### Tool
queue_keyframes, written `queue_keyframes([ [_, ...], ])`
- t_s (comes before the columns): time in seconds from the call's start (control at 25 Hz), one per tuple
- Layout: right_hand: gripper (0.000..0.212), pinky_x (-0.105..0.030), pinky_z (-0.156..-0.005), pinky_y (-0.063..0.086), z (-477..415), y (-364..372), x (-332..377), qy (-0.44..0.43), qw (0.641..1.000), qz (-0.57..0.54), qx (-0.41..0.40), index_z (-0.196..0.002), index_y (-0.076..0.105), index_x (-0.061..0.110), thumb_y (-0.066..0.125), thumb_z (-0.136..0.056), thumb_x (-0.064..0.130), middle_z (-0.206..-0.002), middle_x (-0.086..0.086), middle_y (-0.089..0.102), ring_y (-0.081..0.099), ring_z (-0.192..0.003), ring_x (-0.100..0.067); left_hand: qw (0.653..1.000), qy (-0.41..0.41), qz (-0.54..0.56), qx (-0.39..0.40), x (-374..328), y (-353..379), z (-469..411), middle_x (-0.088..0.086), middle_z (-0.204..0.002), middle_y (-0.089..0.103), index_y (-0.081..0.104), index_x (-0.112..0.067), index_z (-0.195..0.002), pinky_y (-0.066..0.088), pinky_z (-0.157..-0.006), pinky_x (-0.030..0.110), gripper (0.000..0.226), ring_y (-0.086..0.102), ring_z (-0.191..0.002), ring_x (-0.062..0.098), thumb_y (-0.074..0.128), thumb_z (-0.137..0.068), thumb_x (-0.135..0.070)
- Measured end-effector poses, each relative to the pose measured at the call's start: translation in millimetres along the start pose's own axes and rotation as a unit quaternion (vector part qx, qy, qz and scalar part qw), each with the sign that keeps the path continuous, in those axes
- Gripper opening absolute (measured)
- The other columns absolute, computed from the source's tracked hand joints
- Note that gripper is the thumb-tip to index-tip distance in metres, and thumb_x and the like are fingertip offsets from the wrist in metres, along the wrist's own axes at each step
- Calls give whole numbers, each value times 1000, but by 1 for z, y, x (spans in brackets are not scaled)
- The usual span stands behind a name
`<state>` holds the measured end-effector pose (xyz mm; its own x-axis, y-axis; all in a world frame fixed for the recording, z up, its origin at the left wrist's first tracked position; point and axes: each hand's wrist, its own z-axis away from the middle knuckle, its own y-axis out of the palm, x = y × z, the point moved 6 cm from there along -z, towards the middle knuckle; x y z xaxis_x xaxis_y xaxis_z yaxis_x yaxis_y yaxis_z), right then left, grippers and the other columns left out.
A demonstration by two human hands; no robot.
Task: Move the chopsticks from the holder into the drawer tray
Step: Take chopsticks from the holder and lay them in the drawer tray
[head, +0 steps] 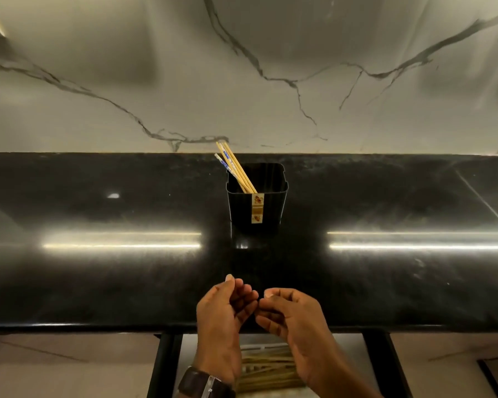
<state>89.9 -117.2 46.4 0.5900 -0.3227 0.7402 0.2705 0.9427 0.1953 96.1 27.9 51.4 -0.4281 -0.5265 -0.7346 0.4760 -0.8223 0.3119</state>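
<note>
Nearest the camera, a pile of pale wooden chopsticks in the drawer tray [266, 369] lies in the open drawer below the tabletop edge, partly hidden by the person's wrists; it looks like a good number of sticks, so most of the moving seems done. Just above them the left hand [223, 314] and the right hand [292, 314] hover close together over the front edge of the glossy black stone tabletop [98, 282], fingers loosely curled and fingertips nearly meeting. Neither hand appears to hold a chopstick; both look empty and half open. A dark wristwatch [202, 383] sits on the left wrist.

Further back, well apart from the hands, the square black plastic holder [256, 208] stands upright on the tabletop, near the white marble wall with grey veins [270, 67]. A few light wooden chopsticks with blue-patterned tops [232, 168] remain in it, leaning toward its left rear corner, their tops rising above the rim. The exact count is hard to tell, perhaps four or so.

What is left, then, seems to be one more reach to the holder, or a couple, to carry these last sticks down to the tray
</note>
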Motion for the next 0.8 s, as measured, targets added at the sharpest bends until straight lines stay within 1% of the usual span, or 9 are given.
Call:
queue_keyframes([
  [0.24,11,-40,-82,64,-22,24,57,-79,997,0,18,-102,75,5,67,-93,6,-95,-16,79,77,-92,-28,998,33,30,37,-42,32,-34,18,-90,75,72,-3,-96,60,-75,38,26,74,-82,29,56,-100,-24],
  [0.32,11,-36,-81,64,-31,39,86,-123,991,28,33,-102,74,9,68,-94,10,-95,-11,79,78,-91,-23,996,67,26,55,-66,45,-45,18,-92,77,72,-3,-99,61,-76,37,27,75,-83,28,56,-100,-25],
  [0.4,9,-31,-77,64,-43,57,122,-182,978,89,41,-101,74,13,69,-94,14,-94,-7,79,78,-86,-18,989,130,2,69,-98,58,-57,17,-94,78,72,-3,-100,62,-73,33,27,75,-83,25,57,-100,-26],
  [0.48,7,-26,-72,63,-61,77,164,-274,948,159,29,-99,73,15,69,-93,14,-90,-4,78,77,-81,-15,973,218,-52,52,-134,70,-76,17,-93,76,72,-4,-98,61,-72,32,22,74,-82,24,59,-99,-23],
  [0.52,7,-25,-70,63,-71,87,185,-327,924,200,9,-99,72,15,69,-93,13,-89,-3,77,77,-79,-14,961,261,-93,27,-152,76,-86,16,-92,75,72,-6,-96,62,-74,35,18,72,-83,24,61,-97,-20],
  [0.6,10,-28,-72,64,-95,108,218,-409,869,276,-45,-102,71,12,68,-93,10,-93,-3,77,75,-80,-13,928,320,-186,-31,-180,84,-106,10,-92,74,73,-9,-97,62,-81,41,11,71,-86,23,65,-94,-17],
  [0.64,14,-31,-76,64,-109,118,229,-430,845,311,-64,-106,71,11,69,-92,9,-98,-3,77,74,-85,-12,915,329,-227,-51,-188,87,-116,7,-92,74,74,-11,-98,61,-83,40,10,70,-88,21,66,-93,-15],
  [0.72,35,-35,-87,61,-139,138,242,-433,810,389,-68,-121,66,11,76,-88,14,-112,-4,73,69,-98,-13,911,309,-268,-55,-191,89,-134,3,-94,73,74,-12,-101,61,-82,37,11,70,-91,20,68,-92,-13],
  [0.8,67,-38,-96,56,-171,156,242,-398,791,464,-29,-140,53,12,82,-81,27,-129,-6,66,64,-113,-19,920,274,-278,-45,-187,87,-151,3,-96,72,73,-13,-107,61,-82,37,16,71,-95,22,69,-91,-11],
])
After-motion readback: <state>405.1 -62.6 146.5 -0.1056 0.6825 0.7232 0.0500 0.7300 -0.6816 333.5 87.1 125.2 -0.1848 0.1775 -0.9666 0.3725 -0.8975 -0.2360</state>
